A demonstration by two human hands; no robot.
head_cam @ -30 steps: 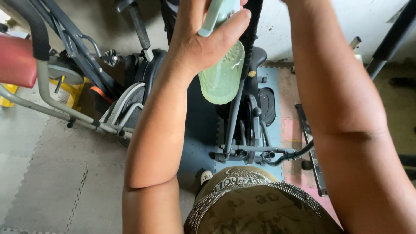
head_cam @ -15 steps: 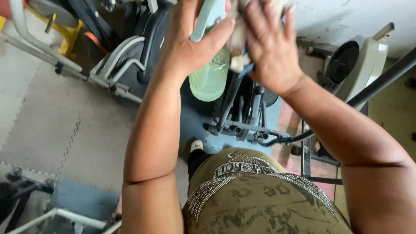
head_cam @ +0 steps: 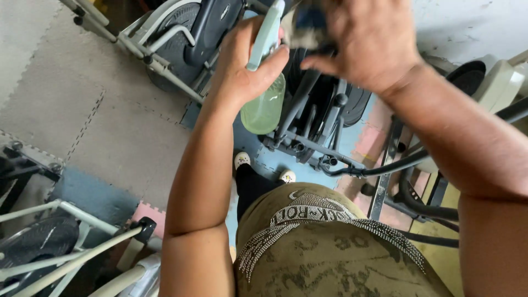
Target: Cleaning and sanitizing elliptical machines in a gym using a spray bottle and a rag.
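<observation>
Looks like you're mid wipe-down: your left hand (head_cam: 245, 66) is clamped on the green spray bottle (head_cam: 265, 107) hanging over the black exercise machine (head_cam: 319, 118), your right hand (head_cam: 363, 41) bunches a cloth (head_cam: 300, 25) on its upright, so next probably needs steady rubbing there.

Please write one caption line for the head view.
Left hand holds a green spray bottle; right hand presses a cloth above an exercise machine.
</observation>
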